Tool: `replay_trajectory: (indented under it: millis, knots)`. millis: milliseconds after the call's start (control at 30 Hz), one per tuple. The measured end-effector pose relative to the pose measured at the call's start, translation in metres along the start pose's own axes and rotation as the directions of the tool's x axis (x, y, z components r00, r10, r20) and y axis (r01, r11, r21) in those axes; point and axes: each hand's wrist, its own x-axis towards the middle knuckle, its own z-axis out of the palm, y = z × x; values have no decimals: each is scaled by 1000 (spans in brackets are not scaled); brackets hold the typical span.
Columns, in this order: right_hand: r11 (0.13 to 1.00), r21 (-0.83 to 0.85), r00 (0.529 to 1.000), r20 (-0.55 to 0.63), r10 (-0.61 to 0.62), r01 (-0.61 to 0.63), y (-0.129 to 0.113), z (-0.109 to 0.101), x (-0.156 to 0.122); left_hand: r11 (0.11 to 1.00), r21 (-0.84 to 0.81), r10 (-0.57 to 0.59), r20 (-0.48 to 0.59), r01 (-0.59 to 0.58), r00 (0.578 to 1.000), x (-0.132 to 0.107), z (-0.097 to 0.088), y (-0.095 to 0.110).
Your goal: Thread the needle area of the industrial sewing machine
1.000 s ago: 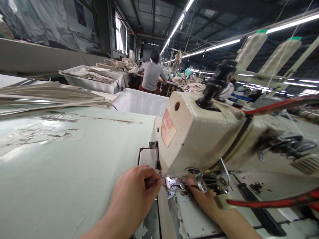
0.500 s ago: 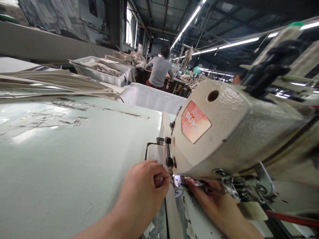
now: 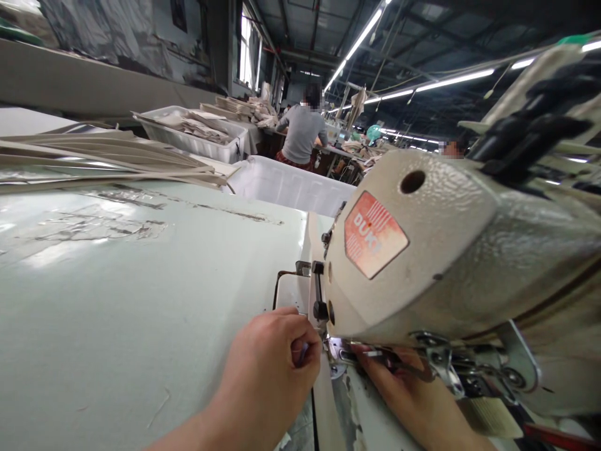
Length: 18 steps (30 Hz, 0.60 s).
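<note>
In the head view, my left hand (image 3: 275,363) is closed in a pinch beside the needle area of a sewing machine (image 3: 451,244). Whatever lies between its fingertips is too small to make out. My right hand (image 3: 408,391) reaches under the machine head from the other side, its fingers curled close to the lit presser foot (image 3: 335,354). Machine parts partly hide those fingers, and a dark thing at them cannot be made out. A pale fabric strip (image 3: 326,404) runs lengthwise beneath the needle area, beside my left hand.
Long beige strips (image 3: 107,156) lie piled on the pale green tabletop (image 3: 154,300) at the far left. Behind the table edge stands a white bin (image 3: 286,185); farther back is another bin (image 3: 225,147) with fabric pieces. A person in grey (image 3: 300,134) sits beyond.
The machine appears slightly larger and farther right because the view has shifted a little. Both hands keep nearly the same places and poses by the needle area.
</note>
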Motion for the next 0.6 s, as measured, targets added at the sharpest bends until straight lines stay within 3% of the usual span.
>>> replay_trajectory:
  millis: [100,400,600]
  knots:
    - [1000,-14,998,57,-20,20,1,2,-1,1000,18,10,-16,-10,1000,1,2,-1]
    - [981,-175,997,31,-76,80,5,8,-3,995,22,97,-83,-95,992,-1,2,-6]
    - [985,-161,996,-53,-76,66,3,13,-2,993,96,76,-89,-67,993,-2,3,-5]
